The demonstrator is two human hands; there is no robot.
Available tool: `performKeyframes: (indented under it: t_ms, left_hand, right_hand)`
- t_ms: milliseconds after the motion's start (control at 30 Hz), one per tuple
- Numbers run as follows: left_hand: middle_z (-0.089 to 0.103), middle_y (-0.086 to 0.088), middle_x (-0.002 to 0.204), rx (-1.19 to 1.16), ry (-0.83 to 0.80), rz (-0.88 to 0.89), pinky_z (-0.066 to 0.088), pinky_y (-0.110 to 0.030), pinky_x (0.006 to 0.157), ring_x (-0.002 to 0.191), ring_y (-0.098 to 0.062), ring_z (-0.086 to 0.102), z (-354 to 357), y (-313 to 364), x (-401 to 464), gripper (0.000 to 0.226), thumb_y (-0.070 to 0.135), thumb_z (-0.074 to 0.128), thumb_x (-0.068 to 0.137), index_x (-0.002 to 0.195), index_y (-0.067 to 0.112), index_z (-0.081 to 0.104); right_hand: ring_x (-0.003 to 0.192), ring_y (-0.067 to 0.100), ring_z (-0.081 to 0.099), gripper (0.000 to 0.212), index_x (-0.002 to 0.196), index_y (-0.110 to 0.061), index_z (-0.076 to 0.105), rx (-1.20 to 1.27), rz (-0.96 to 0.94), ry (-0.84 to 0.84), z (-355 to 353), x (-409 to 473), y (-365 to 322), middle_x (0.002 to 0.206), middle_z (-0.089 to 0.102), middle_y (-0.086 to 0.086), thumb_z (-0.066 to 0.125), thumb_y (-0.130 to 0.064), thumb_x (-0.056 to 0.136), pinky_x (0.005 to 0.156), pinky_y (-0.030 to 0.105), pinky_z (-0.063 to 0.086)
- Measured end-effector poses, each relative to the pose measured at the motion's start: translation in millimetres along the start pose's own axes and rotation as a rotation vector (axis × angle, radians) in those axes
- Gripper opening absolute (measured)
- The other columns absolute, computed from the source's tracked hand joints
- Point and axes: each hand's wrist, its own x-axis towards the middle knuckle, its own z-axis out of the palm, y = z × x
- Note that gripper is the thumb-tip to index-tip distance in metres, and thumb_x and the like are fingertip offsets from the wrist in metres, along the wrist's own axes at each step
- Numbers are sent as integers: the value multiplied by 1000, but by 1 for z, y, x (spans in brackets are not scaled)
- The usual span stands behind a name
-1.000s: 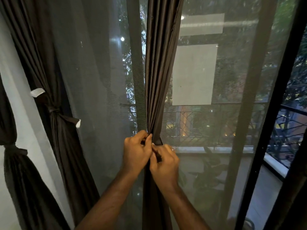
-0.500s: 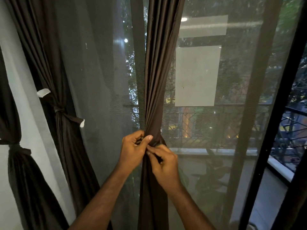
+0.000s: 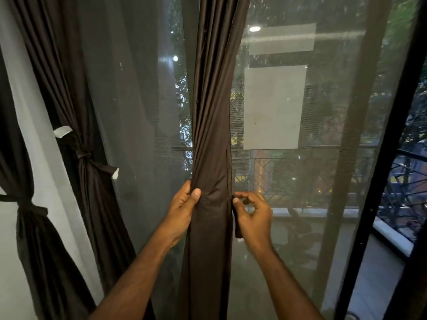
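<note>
While the gathered brown curtain [image 3: 212,135] hung straight down the middle of the window, bunched into one narrow column of folds, the left hand [image 3: 182,209] held its left edge, the grip closed round the cloth with the thumb [image 3: 196,194] pressed flat on the front. Just beside the curtain's right edge, the right hand [image 3: 254,213] pinched a dark tie strap [image 3: 238,229] between thumb and forefinger, its loose end hanging below the grip. Behind the curtain stood a grey mesh screen [image 3: 138,112], and a pale sheet [image 3: 273,107] was stuck on the glass to the right. Two more dark curtains [image 3: 92,204] hung tied at the left, well apart from the hands, and a black frame [image 3: 381,181] crossed the right side before a balcony railing [image 3: 404,185].
</note>
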Motion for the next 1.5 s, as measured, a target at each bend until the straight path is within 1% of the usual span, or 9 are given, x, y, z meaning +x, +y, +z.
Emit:
performKeyframes:
  t_ms: [133,233,333,500,667,867,1133,1333,1500]
  left_hand:
    - [73,2,121,-32,-10,-4,56,-24,89,113,-14,68,0,4,-1,30,17,46,101,128,18,58]
    - [74,-1,116,43,18,21,57,-32,90,108,-17,70,-2,3,0,22,15,50,103,122,18,62]
    - [69,3,88,328,121,134,56,-39,79,84,-13,66,-5,-1,4,8,28,61,97,91,25,64]
    - [44,17,66,685,304,384,34,-5,59,60,3,48,14,-4,0,24,8,74,89,81,19,54]
    - [58,6,83,771,260,508,38,-10,67,73,-7,52,32,-13,-5,13,6,74,85,91,11,64]
    - [57,9,90,589,153,387,47,-20,67,79,-7,59,37,-31,-8,9,13,70,88,94,18,66]
    - [35,15,134,563,259,352,33,-18,107,132,-3,34,36,-38,-8,23,45,72,76,94,31,71]
    - [36,6,124,680,314,219,40,-42,96,120,-14,38,19,-30,-4,94,79,74,54,124,29,34]
    - [53,20,87,1099,162,96,34,-43,85,99,-10,44,5,-15,3,73,97,53,52,88,34,53]
  right_hand:
    - [98,-5,57,30,105,-31,70,-76,103,-155,-2,6,5,106,66,-16,80,-16,81,90,35,52]
    - [90,0,62,10,91,-26,76,-115,84,-145,-3,7,8,91,69,-18,79,-21,82,85,41,55]
    - [84,4,63,8,80,-26,72,-180,29,-55,-5,2,3,82,65,-19,78,-24,83,81,41,54]
    - [66,12,61,14,77,-17,62,-244,-21,-16,2,-6,-11,70,64,-6,71,-14,87,61,29,46]
    - [72,25,59,11,79,-17,60,-453,-11,-64,5,-3,-20,74,62,2,69,-18,86,63,34,42]
    - [66,21,60,17,91,-19,50,-227,33,-156,7,4,-15,72,61,-2,55,-3,93,59,46,51]
    - [99,22,72,44,120,-7,61,641,323,-440,14,4,-12,106,76,9,47,21,89,80,28,58]
    - [105,41,66,37,114,3,66,699,447,-482,15,8,-2,116,67,32,55,12,80,87,47,58]
    - [97,38,68,38,113,9,64,638,413,-528,12,16,-5,116,66,34,66,7,75,81,41,61]
